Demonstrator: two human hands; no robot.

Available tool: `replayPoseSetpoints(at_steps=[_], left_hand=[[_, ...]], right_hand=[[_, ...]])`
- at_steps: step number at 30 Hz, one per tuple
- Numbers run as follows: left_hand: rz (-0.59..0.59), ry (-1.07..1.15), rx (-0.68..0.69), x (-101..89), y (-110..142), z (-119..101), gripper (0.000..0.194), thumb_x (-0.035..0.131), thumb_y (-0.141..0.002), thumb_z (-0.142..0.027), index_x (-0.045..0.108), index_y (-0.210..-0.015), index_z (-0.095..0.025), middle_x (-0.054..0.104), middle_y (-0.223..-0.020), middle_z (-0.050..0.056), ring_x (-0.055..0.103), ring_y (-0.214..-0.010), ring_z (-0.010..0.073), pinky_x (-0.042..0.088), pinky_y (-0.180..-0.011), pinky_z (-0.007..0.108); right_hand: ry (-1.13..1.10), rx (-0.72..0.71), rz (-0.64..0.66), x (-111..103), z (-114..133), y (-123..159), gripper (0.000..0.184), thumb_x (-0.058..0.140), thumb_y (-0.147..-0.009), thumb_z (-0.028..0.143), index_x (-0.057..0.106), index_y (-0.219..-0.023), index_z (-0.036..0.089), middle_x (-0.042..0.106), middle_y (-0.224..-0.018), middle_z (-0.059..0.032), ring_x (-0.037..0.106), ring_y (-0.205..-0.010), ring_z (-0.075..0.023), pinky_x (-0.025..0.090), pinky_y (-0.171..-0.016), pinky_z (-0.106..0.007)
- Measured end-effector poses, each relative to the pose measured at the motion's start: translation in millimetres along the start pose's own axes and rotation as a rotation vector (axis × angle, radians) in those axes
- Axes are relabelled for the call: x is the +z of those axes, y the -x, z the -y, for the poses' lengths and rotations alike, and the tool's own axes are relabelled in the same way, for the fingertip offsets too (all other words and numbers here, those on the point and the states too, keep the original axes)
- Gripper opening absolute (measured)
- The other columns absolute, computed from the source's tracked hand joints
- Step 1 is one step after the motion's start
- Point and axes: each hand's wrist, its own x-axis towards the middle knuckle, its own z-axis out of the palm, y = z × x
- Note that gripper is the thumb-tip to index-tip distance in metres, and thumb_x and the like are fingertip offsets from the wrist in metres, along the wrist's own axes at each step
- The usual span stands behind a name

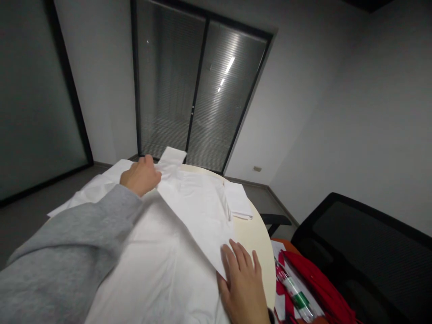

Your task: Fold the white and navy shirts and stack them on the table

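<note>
A white garment (pixel 162 252) lies spread over the round bench (pixel 251 234), covering most of it. One panel of it is folded over as a long triangle, running from the far edge down to a point at about 5 o'clock from the garment's middle.

The left hand (pixel 141 176), in a grey sleeve (pixel 67 252), sits at 12 o'clock on the garment, fingers curled tight and pinching the cloth at the top of the fold. A short white flap (pixel 173 155) sticks out just beyond it.

The right hand (pixel 243 283) lies flat at 5 o'clock, fingers (pixel 236 254) spread and straight, pressing on the garment at the tip of the folded panel; it grips nothing.

At 2 o'clock a small folded white piece (pixel 239 200) rests on the bench, touching the garment's edge.

Off the bench at 4 o'clock stands a black chair (pixel 364 252), with red cloth (pixel 317 283) and a clear wrapped pack with green print (pixel 297 297) beside it. Behind, a window with blinds (pixel 199 94).
</note>
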Motion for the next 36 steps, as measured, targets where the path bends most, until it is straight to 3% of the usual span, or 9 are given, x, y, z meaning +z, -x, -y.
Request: replayPoseSetpoints(at_steps=[3,5,7,11,14,19,23,30,36], left_hand=[[-0.235,-0.118,0.081,-3.3,16,3,0.068,0.050,-0.095,-0.034,0.033,-0.154,-0.006,0.056,-0.139,0.026,0.055,-0.125,0.0441,0.051,-0.092,0.053],[-0.213,-0.114,0.219,0.2,24,-15,0.068,0.051,-0.095,-0.038,0.034,-0.156,-0.011,0.056,-0.141,0.022,0.054,-0.128,0.0409,0.049,-0.099,0.052],[-0.026,-0.063,0.422,7.8,30,-43,0.057,0.050,-0.097,-0.039,0.047,-0.150,-0.017,0.060,-0.141,0.016,0.056,-0.128,0.0354,0.047,-0.103,0.048],[0.509,-0.007,0.746,31.9,36,-106,0.048,0.055,-0.096,-0.045,0.061,-0.140,-0.026,0.065,-0.142,0.009,0.060,-0.129,0.0312,0.048,-0.104,0.043],[0.671,-0.008,0.815,52.7,38,-144,0.044,0.064,-0.091,-0.045,0.070,-0.129,-0.025,0.071,-0.134,0.012,0.066,-0.123,0.0324,0.051,-0.098,0.042],[0.676,0.042,0.815,89.3,47,-185,0.041,0.060,-0.092,-0.049,0.076,-0.115,-0.019,0.073,-0.128,0.018,0.067,-0.119,0.0368,0.052,-0.096,0.047],[0.730,0.165,0.782,121.9,59,-201,0.043,0.053,-0.096,-0.052,0.080,-0.097,-0.018,0.079,-0.106,0.014,0.073,-0.100,0.0293,0.053,-0.081,0.036],[0.703,0.418,0.797,156.5,55,-209,0.033,0.058,-0.096,-0.045,0.078,-0.095,-0.019,0.079,-0.092,0.002,0.071,-0.086,0.0180,0.049,-0.071,0.024],[0.562,0.428,0.816,171.9,69,-208,0.029,0.057,-0.098,-0.047,0.073,-0.103,-0.023,0.078,-0.108,0.005,0.071,-0.101,0.0239,0.050,-0.083,0.032]], right_hand=[[0.025,0.114,-0.072,11,-31,24,0.070,0.058,-0.076,0.016,0.050,-0.145,0.025,0.057,-0.150,-0.0121,0.055,-0.134,-0.0370,0.042,-0.110,-0.058],[0.022,0.182,-0.080,14,-42,37,0.066,0.056,-0.076,0.017,0.052,-0.142,0.024,0.061,-0.145,-0.0122,0.060,-0.126,-0.0361,0.050,-0.101,-0.052],[0.034,0.242,-0.083,14,-43,45,0.062,0.053,-0.076,0.017,0.055,-0.138,0.023,0.065,-0.137,-0.0124,0.064,-0.119,-0.0366,0.052,-0.094,-0.051],[0.017,0.324,-0.130,12,-30,51,0.052,0.049,-0.077,0.015,0.062,-0.127,0.024,0.072,-0.122,-0.0113,0.068,-0.109,-0.0348,0.051,-0.091,-0.049],[-0.048,0.384,-0.168,13,-25,52,0.045,0.048,-0.081,0.017,0.063,-0.123,0.024,0.074,-0.114,-0.0103,0.070,-0.099,-0.0315,0.053,-0.086,-0.044],[-0.128,0.481,-0.211,16,-24,55,0.042,0.049,-0.083,0.021,0.061,-0.123,0.026,0.074,-0.104,-0.0079,0.069,-0.085,-0.0297,0.055,-0.072,-0.039],[-0.229,0.462,-0.275,17,-23,56,0.034,0.050,-0.086,0.024,0.063,-0.118,0.025,0.074,-0.101,-0.0078,0.070,-0.085,-0.0275,0.055,-0.073,-0.036],[-0.251,0.453,-0.286,17,-22,59,0.028,0.048,-0.092,0.026,0.063,-0.116,0.026,0.075,-0.100,-0.0070,0.073,-0.085,-0.0259,0.056,-0.071,-0.034],[-0.053,0.517,-0.205,19,-17,60,0.034,0.048,-0.097,0.035,0.059,-0.129,0.029,0.077,-0.105,-0.0067,0.074,-0.084,-0.0295,0.056,-0.064,-0.037]])
